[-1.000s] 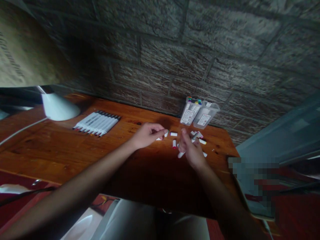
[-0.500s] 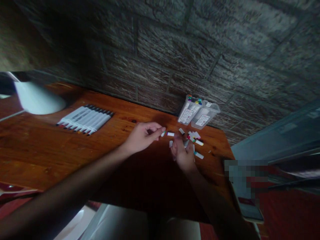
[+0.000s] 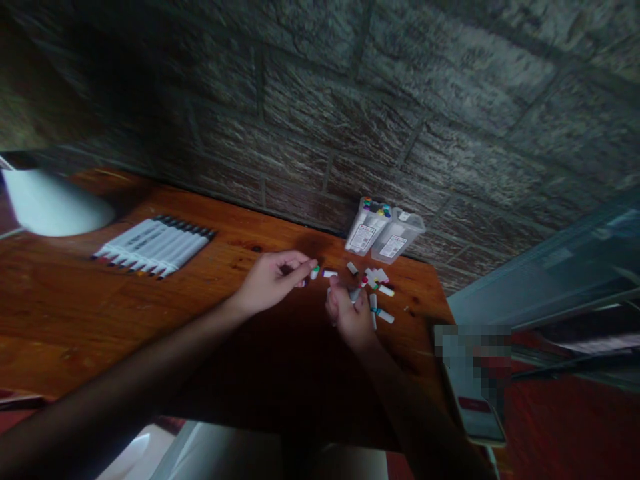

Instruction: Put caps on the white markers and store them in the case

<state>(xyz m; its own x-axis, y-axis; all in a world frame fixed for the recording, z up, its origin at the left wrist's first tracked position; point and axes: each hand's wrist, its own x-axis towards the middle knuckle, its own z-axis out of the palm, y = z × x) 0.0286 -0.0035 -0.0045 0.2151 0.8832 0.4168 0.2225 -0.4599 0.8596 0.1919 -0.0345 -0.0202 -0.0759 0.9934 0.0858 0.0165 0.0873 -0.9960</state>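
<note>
Okay, left hand (image 3: 275,280): thumb and finger drawn close together, tips right at a small green-ended cap (image 3: 315,273). Contact looks likely, but can't tell if it's actually pinched. Right hand (image 3: 351,313): fingers curled around a marker (image 3: 355,295), pale grey section showing between thumb and fingers; rest of it is hidden by the hand.

Between the two grips, just beside the green end: a purple-ended cap (image 3: 330,274), lying flat. Beyond the right grip, farther from the body: a dark-ended cap (image 3: 353,269). Right of that grip: a loose cluster of white pieces (image 3: 377,276), with a yellow-ended one (image 3: 386,291) and a teal-ended one (image 3: 384,315) nearer the wrist.

Behind the right grip, against the brick wall (image 3: 310,133): a see-through container with markers (image 3: 367,230), second see-through container (image 3: 397,240) alongside. Well left of the left grip: a row of white markers (image 3: 157,247), side by side, then the lamp base (image 3: 55,203).
</note>
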